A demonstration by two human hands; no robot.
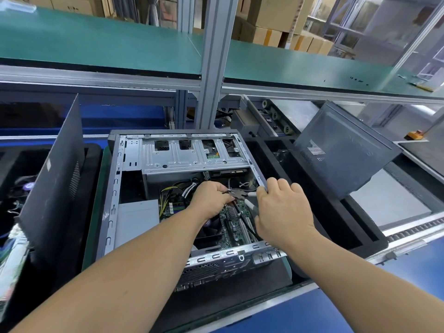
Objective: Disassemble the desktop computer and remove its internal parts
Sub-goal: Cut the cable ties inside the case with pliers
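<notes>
At the centre of the frame we see the desktop computer point(182, 193) lying on its side with the cover off, its open cavity facing up. It rests on a dark mat on the tabletop point(396, 280), which shows blue at the lower right.

The left hand point(211, 200) reaches into the middle of the case, above the green circuit board point(231, 224). Its grip is curled around a bundle of thin cables point(227, 191).

The right hand point(283, 207) sits just to the right of it, against the case's right-hand wall. Its grip is closed around a pair of pliers point(242, 195) with pale handles, whose dark metal head points left and meets the cables just beside the left fingers.

A silver drive cage point(192, 157) fills the upper part of the case, and a grey power supply point(137, 219) lies at its left. Yellow and black wires point(165, 195) run between them.

A dark side panel point(55, 179) stands tilted at the left of the frame. Another point(341, 152) leans at the right.
</notes>
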